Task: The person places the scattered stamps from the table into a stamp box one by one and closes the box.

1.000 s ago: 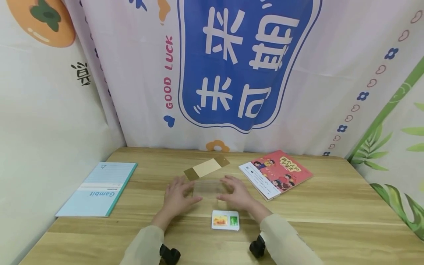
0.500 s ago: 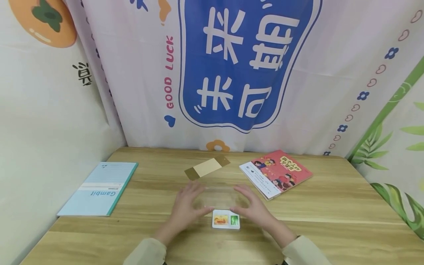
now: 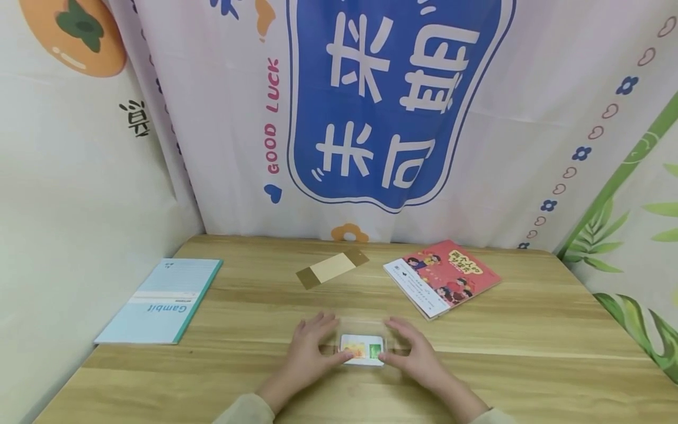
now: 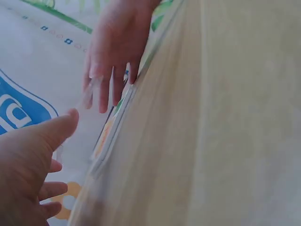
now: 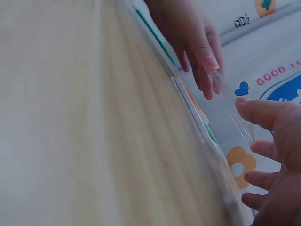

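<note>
A clear plastic cover (image 3: 363,324), shallow and rectangular, hangs between the two hands. My left hand (image 3: 311,348) holds its left end with thumb and fingers; my right hand (image 3: 418,354) holds the right end. Just beneath it on the table lies a small white flat box (image 3: 362,362) with an orange picture and a green one, seen partly through the plastic. In the right wrist view the cover (image 5: 239,120) is tilted and apart from the white box (image 5: 190,106). The left wrist view shows only a faint edge of the cover.
A light blue notebook (image 3: 159,303) lies at the left of the wooden table (image 3: 254,294). Farther back is a brown and cream strip (image 3: 332,270). A red picture book (image 3: 450,274) lies right of it, with a printed cloth (image 3: 228,194) hanging behind.
Both hands have drawn toward the near side with the clear cover, bringing it from beyond the white box to above it. The box, notebook, strip and book have stayed in place.
</note>
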### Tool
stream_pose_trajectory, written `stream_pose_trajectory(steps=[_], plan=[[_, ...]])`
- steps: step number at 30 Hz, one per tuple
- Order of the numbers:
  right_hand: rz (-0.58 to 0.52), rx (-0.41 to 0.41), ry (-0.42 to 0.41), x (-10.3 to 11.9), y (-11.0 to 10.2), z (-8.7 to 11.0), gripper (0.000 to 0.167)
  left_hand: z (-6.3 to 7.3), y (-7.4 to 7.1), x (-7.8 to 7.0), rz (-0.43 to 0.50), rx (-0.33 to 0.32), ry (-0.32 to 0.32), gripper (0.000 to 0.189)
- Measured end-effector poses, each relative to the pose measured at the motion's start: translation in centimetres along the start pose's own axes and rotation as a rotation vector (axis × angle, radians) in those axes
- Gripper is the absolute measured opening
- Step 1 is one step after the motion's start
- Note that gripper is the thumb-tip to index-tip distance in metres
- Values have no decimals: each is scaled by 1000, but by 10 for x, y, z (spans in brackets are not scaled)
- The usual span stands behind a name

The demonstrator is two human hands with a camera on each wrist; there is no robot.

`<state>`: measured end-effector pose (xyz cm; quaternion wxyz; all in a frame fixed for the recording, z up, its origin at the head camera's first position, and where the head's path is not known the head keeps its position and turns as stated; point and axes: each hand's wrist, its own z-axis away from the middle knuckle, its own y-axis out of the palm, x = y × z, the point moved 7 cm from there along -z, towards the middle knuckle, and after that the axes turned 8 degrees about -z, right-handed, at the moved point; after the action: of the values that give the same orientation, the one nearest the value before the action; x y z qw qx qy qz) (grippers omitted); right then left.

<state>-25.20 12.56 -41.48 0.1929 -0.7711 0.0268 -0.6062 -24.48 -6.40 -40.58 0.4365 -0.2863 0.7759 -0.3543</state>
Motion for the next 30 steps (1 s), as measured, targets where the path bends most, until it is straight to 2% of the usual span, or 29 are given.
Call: stream_pose_trajectory(steps=[11, 21, 30], plan=[[164, 16, -88, -10, 4, 3, 58, 8, 10, 5, -46, 25, -31, 64], [307, 37, -113, -10, 7, 5, 56, 8, 14, 5, -112, 64, -19, 65], [352, 37, -109, -11, 9, 6, 55, 8, 15, 6, -125, 73, -31, 62]])
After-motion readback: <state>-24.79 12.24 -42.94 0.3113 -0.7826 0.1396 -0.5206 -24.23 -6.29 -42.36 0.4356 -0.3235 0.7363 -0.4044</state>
